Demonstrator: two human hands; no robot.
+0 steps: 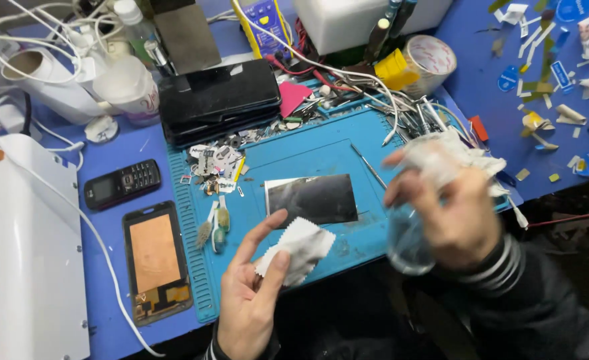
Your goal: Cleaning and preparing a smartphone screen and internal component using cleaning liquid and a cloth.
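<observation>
From the head camera, the person's left hand (251, 293) is raised palm-up over the near edge of the blue silicone repair mat (294, 157). Its thumb and forefinger are pinched on a small white cleaning cloth (298, 248), whose zigzag-cut edge hangs free over the mat; the other fingers are loosely spread. The cloth sits just in front of a dark rectangular phone panel (314, 199) that lies flat near the middle of the mat, probably so that the panel has a soft, non-slip bed.

The right hand (451, 213) is blurred by motion. Its fingers are curled around a small clear plastic bottle (409, 243), tilted with its rounded end toward the person, and a crumpled white tissue (451, 157) is seen at the fingertips; whether the tissue is gripped or lies on the mat behind cannot be told. The bottle is held close to the cloth, apart from it.

On the blue tabletop to the left lie a detached phone display with a copper-coloured back (156, 261) and, beyond it, a black keypad phone (122, 183). Two small brushes (214, 227) rest at the mat's left side, near a heap of tiny parts (216, 167), all within reach. A stack of black phones (220, 100) stands at the mat's far edge.
</observation>
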